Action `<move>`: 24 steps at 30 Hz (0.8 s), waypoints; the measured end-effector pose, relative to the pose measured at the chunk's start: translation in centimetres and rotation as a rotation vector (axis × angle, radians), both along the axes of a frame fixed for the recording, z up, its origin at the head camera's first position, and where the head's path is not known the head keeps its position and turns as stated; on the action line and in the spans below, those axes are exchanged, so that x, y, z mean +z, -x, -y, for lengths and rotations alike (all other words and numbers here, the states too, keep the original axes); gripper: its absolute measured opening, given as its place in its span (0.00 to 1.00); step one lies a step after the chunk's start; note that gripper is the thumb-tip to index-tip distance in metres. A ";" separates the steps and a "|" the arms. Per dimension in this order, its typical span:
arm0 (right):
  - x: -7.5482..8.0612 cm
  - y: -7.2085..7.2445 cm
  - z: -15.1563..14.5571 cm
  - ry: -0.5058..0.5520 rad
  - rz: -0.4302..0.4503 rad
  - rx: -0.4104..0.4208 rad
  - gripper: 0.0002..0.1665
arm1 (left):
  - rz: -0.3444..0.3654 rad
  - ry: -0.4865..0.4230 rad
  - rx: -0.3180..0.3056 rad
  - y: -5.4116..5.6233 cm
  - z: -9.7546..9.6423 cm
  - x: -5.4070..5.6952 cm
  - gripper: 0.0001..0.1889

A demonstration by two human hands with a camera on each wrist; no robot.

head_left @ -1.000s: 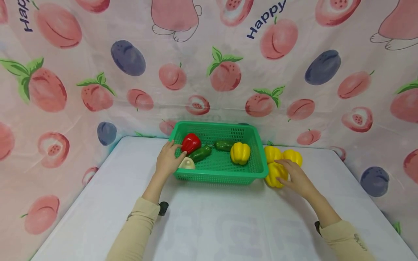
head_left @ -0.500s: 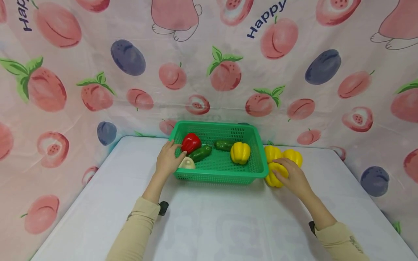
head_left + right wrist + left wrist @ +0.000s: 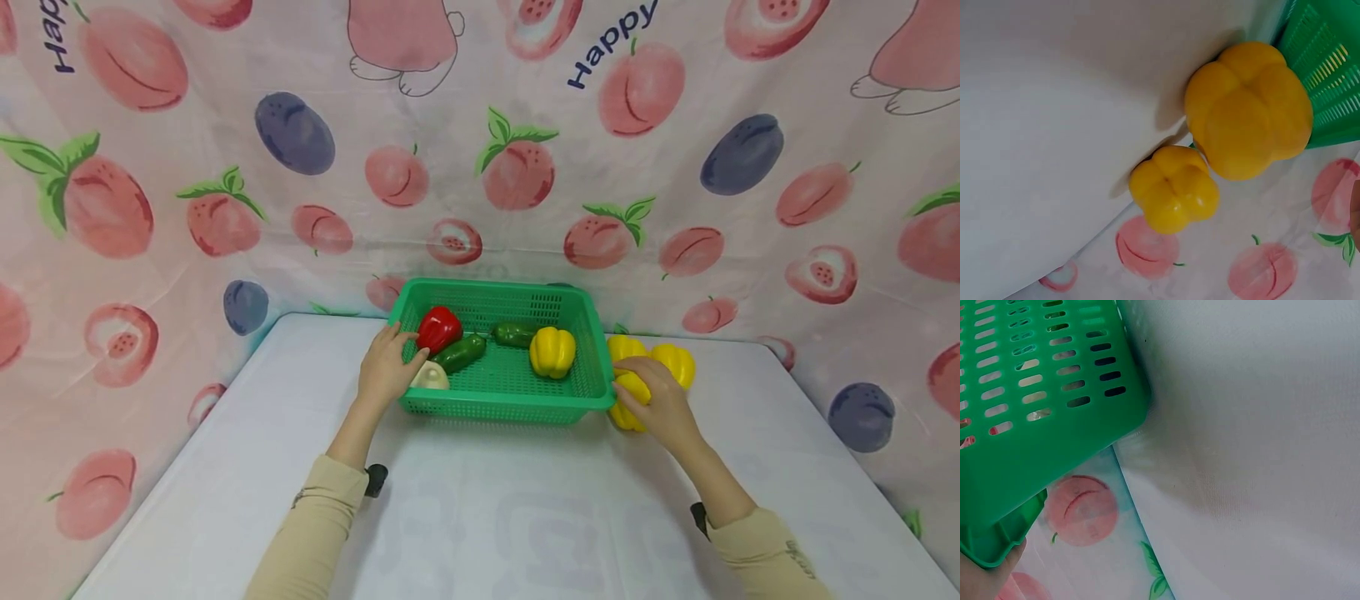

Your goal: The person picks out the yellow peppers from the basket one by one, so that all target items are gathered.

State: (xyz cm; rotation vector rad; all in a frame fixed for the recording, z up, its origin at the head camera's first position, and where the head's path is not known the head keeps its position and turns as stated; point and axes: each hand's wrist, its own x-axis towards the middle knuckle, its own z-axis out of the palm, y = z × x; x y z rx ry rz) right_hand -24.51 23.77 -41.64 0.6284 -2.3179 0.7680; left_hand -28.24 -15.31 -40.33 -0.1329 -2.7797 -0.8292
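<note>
A green plastic basket [image 3: 495, 406] stands at the back of the table, in the middle of the head view. My left hand [image 3: 382, 367] grips its left rim, with the thumb reaching over the inside; in the left wrist view, part of that hand [image 3: 991, 575] shows at the rim's corner. My right hand [image 3: 663, 404] is above a yellow bell pepper [image 3: 628, 417] beside the basket, its fingertips right at the right rim. That hand partly covers the pepper. Two other yellow bell peppers, a left one [image 3: 625, 346] and a right one [image 3: 675, 362], sit behind it.
Inside the basket lie a red bell pepper [image 3: 440, 327], a cucumber-like green vegetable [image 3: 461, 353], a second green one [image 3: 513, 335], a pale rounded item [image 3: 430, 377] and a yellow bell pepper [image 3: 552, 352]. A fruit-printed cloth [image 3: 480, 125] hangs behind the white table [image 3: 480, 517].
My right hand has moved left across the front yellow bell pepper to the basket's right rim. My left hand and the basket have stayed in place.
</note>
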 end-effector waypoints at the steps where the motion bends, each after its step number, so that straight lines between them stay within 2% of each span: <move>1: 0.0 0.0 0.1 0.003 -0.005 -0.002 0.16 | 0.004 0.000 0.001 0.0 0.0 0.0 0.25; 9: 0.9 0.3 1.1 0.082 -0.068 0.045 0.13 | 0.023 0.004 -0.001 -0.1 0.0 -0.2 0.26; 18: 2.3 1.3 2.3 0.095 -0.136 0.076 0.12 | 0.018 -0.007 -0.001 0.0 -0.1 -0.2 0.26; 24: 3.5 1.8 3.1 0.077 -0.114 0.076 0.11 | 0.018 -0.008 -0.002 0.0 -0.1 0.0 0.26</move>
